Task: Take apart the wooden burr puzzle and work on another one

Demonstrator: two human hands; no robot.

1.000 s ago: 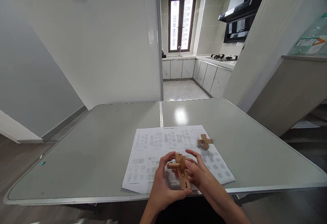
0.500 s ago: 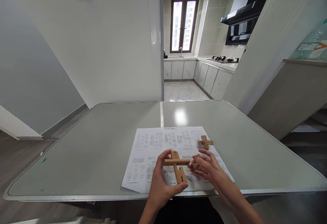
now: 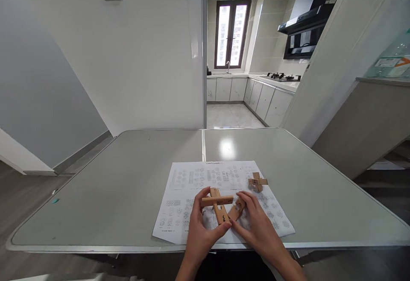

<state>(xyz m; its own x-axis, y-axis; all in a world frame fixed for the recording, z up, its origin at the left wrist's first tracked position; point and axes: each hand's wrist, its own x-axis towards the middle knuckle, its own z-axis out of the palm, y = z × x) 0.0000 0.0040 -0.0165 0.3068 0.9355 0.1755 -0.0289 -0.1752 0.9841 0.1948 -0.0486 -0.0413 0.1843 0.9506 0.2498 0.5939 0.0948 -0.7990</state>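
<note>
Above the printed sheet (image 3: pixel 179 187), my left hand (image 3: pixel 202 234) grips crossed wooden puzzle pieces (image 3: pixel 221 216), with its thumb at the near end and its fingers at the far left. One notched bar, marked with a dark figure, runs away from me and another lies across it. My right hand (image 3: pixel 256 221) holds a separate notched wooden puzzle piece (image 3: pixel 237 211) between thumb and fingers, tilted, close to the right side of the crossed pair. Whether the two touch, I cannot tell. A small cluster of joined wooden pieces (image 3: pixel 257 182) rests at the sheet's upper right.
The sheet of printed diagrams lies on a grey-green table (image 3: pixel 112 195) with a metal rim and a seam down its middle. A small teal object (image 3: pixel 55 200) sits near the left edge. Beyond are a white wall panel (image 3: pixel 153 59) and a kitchen with a gas stove (image 3: pixel 282 77).
My right hand has turned its wooden piece and brought it left, beside the crossed pieces. My left hand has shifted slightly left and tilted the crossed pair.
</note>
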